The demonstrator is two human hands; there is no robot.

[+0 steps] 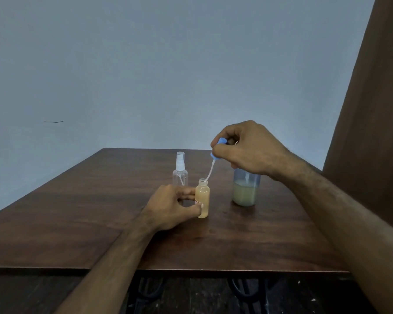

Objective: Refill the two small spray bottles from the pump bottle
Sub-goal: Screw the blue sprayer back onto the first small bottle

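Observation:
A small bottle [202, 199] full of yellowish liquid stands uncapped on the wooden table [77, 223]. My left hand [171, 207] grips its side with thumb and fingers. Above it my right hand [247, 149] pinches a blue spray cap [219, 143]; the cap's white dip tube [209, 171] slants down with its tip at the bottle's mouth. A second small spray bottle [180, 172], clear, looks empty and has its white sprayer on; it stands just behind my left hand. The larger pump bottle [245, 189], about half full of pale liquid, stands to the right, its top hidden by my right hand.
The table's near edge [191, 269] runs across the lower view, with dark metal legs and floor below. A grey wall lies behind the table. A brown panel [372, 132] rises at the right.

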